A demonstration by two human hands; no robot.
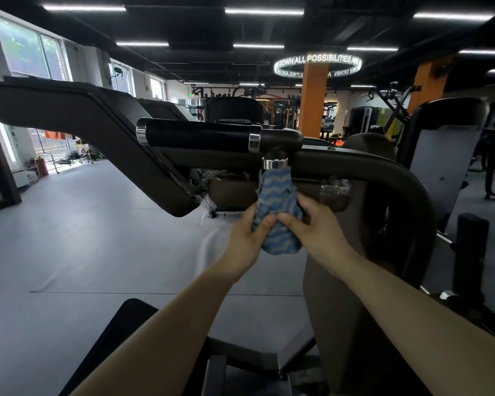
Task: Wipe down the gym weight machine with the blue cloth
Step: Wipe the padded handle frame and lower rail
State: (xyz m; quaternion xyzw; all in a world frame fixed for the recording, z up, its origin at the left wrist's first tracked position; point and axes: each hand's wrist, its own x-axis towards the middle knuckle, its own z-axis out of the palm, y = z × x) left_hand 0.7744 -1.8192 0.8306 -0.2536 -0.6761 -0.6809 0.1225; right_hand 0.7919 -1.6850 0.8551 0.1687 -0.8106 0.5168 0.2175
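The blue-and-white striped cloth (277,207) is wrapped around a short vertical handle that hangs below a chrome collar (275,162) on the brown weight machine (383,178). My left hand (250,235) grips the cloth from the left, thumb on its front. From the right, my right hand (312,227) grips it too, and the two thumbs meet in the middle. The handle itself is hidden under the cloth. Just above, a black horizontal grip (197,135) with chrome ends sticks out to the left.
A long angled brown arm (103,127) of the machine reaches left above the grey floor (83,238). A black seat pad (117,332) lies below my forearms. Another machine with a grey shield (446,155) stands at right. Orange pillars and windows are far off.
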